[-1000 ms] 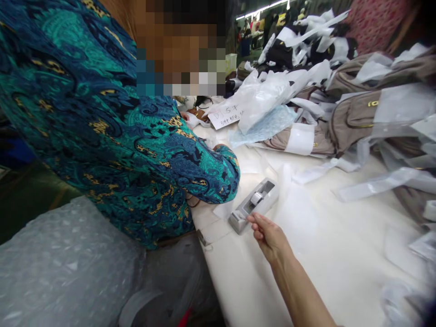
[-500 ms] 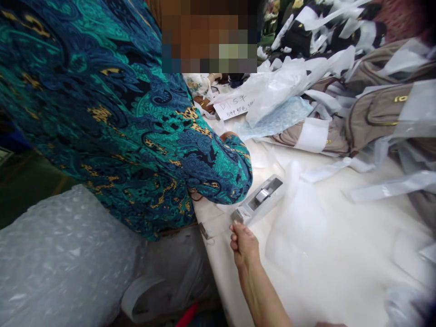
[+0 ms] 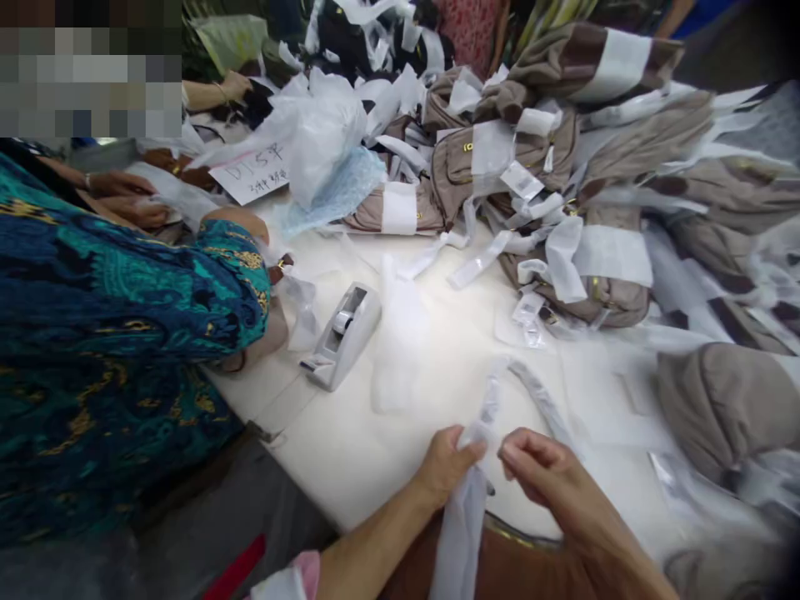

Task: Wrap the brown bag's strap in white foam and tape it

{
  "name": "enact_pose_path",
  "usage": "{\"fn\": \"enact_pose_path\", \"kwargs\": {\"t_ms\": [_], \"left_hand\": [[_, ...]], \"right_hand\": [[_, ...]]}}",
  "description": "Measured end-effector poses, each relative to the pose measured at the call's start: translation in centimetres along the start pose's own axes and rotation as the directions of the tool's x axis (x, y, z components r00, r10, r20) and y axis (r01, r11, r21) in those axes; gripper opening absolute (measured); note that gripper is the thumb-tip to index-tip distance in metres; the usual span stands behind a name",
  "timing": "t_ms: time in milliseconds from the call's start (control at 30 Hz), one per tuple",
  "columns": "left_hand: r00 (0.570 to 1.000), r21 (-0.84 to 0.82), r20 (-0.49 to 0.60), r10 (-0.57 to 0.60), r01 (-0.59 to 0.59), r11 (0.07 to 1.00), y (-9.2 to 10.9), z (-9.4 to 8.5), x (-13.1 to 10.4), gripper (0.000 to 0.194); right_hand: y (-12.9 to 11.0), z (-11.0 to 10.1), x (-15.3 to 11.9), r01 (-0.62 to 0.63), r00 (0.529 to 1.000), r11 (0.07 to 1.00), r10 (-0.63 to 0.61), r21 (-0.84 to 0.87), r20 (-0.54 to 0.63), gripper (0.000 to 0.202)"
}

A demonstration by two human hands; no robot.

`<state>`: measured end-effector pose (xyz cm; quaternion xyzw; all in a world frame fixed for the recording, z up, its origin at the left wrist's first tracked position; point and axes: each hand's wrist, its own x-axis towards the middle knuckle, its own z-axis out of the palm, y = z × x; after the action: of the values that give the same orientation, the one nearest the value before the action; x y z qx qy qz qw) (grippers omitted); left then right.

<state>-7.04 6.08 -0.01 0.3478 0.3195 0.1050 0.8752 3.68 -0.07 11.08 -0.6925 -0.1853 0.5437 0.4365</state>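
My left hand is closed around a bag strap wrapped in white plastic, its thumb pressed on the wrapping. The strap loops up over the table and bends back down to the right. Just right of it, my right hand has its fingers pinched together, apart from the strap. Whatever is in that pinch, if anything, is too small to make out. Below both hands lies a brown bag with a gold-coloured zip edge, partly hidden by my forearms. A grey tape dispenser stands ahead to the left.
A white sheet lies on the white table. Taupe bags with white wrapping are piled along the back and right. A handwritten sign stands at the back left. A co-worker's patterned sleeve reaches over the left edge.
The view has swung right. One hand was at the tape dispenser's front end; now both hands are together over the brown bag, the left gripping its wrapped strap.
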Motion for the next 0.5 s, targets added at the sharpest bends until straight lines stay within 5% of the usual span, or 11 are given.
{"fn": "enact_pose_path", "kwargs": {"t_ms": [67,133,500], "left_hand": [[1.0,0.008,-0.002,0.029,-0.029,1.0,-0.1,0.4,-0.3,0.055],[0.999,0.024,0.001,0.047,-0.047,0.999,-0.2,0.8,-0.6,0.054],[0.99,0.261,0.047,0.133,-0.141,0.955,0.0,1.6,-1.7,0.047]], "right_hand": [[0.5,-3.8,-0.4,0.001,1.0,0.993,-0.003,-0.118,-0.011,0.033],[1.1,-5.3,-0.3,0.037,0.999,0.981,-0.029,-0.193,0.044,0.032],[2.9,-5.5,1.4,0.206,0.969,0.921,-0.145,-0.331,0.198,0.027]]}}
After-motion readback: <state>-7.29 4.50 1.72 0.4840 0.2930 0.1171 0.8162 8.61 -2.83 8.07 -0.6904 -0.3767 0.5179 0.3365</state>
